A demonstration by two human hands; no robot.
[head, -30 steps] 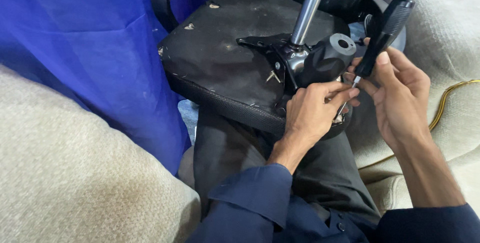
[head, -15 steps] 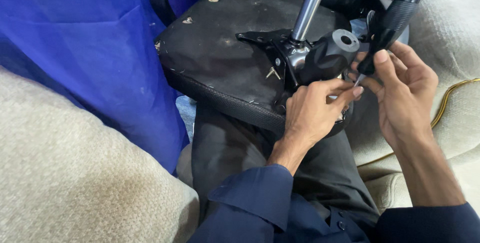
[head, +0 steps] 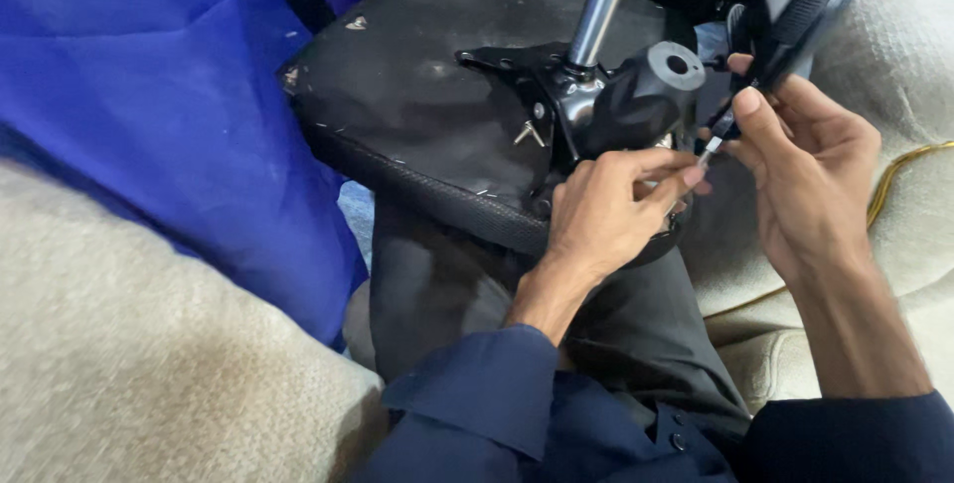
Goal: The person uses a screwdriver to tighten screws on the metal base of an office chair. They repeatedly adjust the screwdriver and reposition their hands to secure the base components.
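Head view: the right hand (head: pixel 810 160) has its grip pinched around a black-handled screwdriver (head: pixel 795 26), tip down beside the left hand (head: pixel 606 215), whose thumb and forefinger press together at that tip. Both work at the black metal chair mechanism (head: pixel 596 105) with its chrome post (head: pixel 601 1), bolted to the upturned black seat underside (head: pixel 417 95) across the person's lap. Judged risk: the tip could slip and jab the left fingers.

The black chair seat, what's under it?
Under the black chair seat, the person's lap in dark trousers props it up. The left hand covers its near corner, meeting the screwdriver in the right hand. The seat's other side is hidden.
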